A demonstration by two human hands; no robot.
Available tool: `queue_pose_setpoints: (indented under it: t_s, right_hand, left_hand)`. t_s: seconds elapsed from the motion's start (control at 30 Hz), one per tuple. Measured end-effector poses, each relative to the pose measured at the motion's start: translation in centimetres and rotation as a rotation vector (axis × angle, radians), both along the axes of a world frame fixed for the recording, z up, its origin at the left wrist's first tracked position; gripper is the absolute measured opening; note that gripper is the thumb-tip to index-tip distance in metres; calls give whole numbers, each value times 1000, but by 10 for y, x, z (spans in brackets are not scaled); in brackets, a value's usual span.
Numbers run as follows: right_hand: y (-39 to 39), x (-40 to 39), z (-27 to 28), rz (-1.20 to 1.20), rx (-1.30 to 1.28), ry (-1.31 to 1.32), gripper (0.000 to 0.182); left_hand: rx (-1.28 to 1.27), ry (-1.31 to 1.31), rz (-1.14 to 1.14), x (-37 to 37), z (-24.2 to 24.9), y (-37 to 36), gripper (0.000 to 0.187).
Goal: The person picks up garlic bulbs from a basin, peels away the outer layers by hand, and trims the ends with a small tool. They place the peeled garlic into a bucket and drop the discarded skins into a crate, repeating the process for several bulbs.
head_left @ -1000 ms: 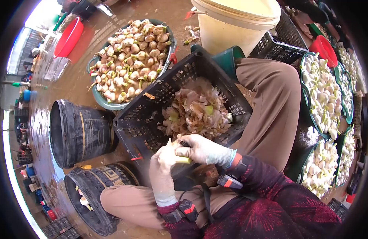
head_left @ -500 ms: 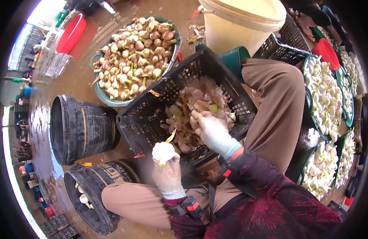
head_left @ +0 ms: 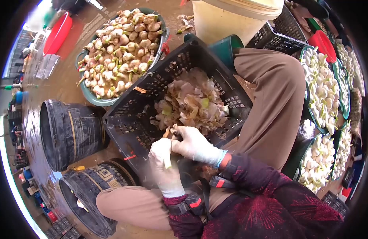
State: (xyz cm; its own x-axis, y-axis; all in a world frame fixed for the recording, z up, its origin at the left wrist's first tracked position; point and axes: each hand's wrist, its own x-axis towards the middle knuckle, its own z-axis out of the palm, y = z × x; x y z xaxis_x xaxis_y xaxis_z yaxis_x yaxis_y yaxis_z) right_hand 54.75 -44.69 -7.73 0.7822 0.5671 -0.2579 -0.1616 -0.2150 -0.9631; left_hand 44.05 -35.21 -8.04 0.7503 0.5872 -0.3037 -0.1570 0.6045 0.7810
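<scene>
Garlic in L hand: wht (grn-ish stem).

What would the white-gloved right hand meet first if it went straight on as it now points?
Most likely the whitish garlic bulb with a short green stem, held in the left hand just ahead of the right hand. Depth is unclear; they may already touch.

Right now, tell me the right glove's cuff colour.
The cuff is light blue, clearest in the head view.
</scene>
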Motion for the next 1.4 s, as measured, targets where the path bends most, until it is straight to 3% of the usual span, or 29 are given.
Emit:
queue_pose_setpoints:
  t_s: [0.07, 0.13, 0.2, 0.23, 0.27, 0.33, 0.47, 0.53, 0.6, 0.67, 0.73, 0.8, 0.87, 0.93, 1.13, 1.2, 1.27, 1.33, 1.37, 1.4]
  right_hand:
    - [-13, 18, 26, 53, 159, 609, 24]
    - [-15, 16, 8, 108, 201, 591, 24]
    - [-15, 11, 11, 101, 149, 105, 25]
    - [-14, 10, 13, 108, 105, -1, 32]
    - [-13, 9, 15, 149, -71, -152, 31]
    - [-10, 7, 18, 202, -168, -260, 23]
    - [-3, 1, 6, 155, -214, -277, 22]
    - [4, -3, -5, 1, -178, -317, 27]
    - [6, 2, -8, -8, -189, -152, 32]
    - [-1, 14, 5, 19, 4, 591, 37]
    - [-4, 12, 6, 6, 5, 546, 36]
    - [-6, 8, 4, 122, 20, -92, 29]
    - [-4, 3, 13, 122, -78, -185, 25]
    - [-3, 1, 18, 189, -207, -288, 24]
    - [5, -3, 7, 156, -342, -267, 27]
    - [8, -1, -3, 10, -245, -182, 30]
    - [1, 11, 10, 15, -47, 504, 44]
    - [-2, 15, 10, -3, -64, 426, 25]
    - [-2, 14, 8, 7, -67, 425, 25]
    - [-1, 11, 4, 11, -135, 186, 26]
  left_hand:
    - [-148, -36, 61, 3, 6, -2, 40]
    - [-127, -25, 58, 5, 11, -3, 41]
    - [-110, -15, 56, 6, 10, 0, 42]
    - [-8, 9, 18, 7, 7, 5, 42]
    - [92, 37, -23, 6, 2, 8, 42]
    - [166, 38, 19, 3, -3, 0, 36]
    - [217, 98, 72, 2, -8, -4, 38]
    - [110, 160, 118, 1, -13, -5, 37]
    - [52, 140, 99, 4, -10, -2, 39]
    - [-129, 26, 114, 4, -12, 1, 41]
    - [-134, 20, 131, 3, -12, 2, 41]
    - [-19, 76, 126, 6, -1, 1, 34]
    - [29, 136, 172, 8, 2, -4, 38]
    - [256, 163, 155, 7, 1, -5, 44]
    - [195, 186, 56, 9, 3, -11, 43]
    - [138, 161, 118, 4, -10, -8, 42]
    - [165, 170, 82, 3, -9, -5, 41]
    - [31, 224, 34, 5, -1, -3, 42]
    - [-85, 235, 12, 9, 13, -3, 44]
    - [-87, 235, 21, 11, 19, -2, 44]
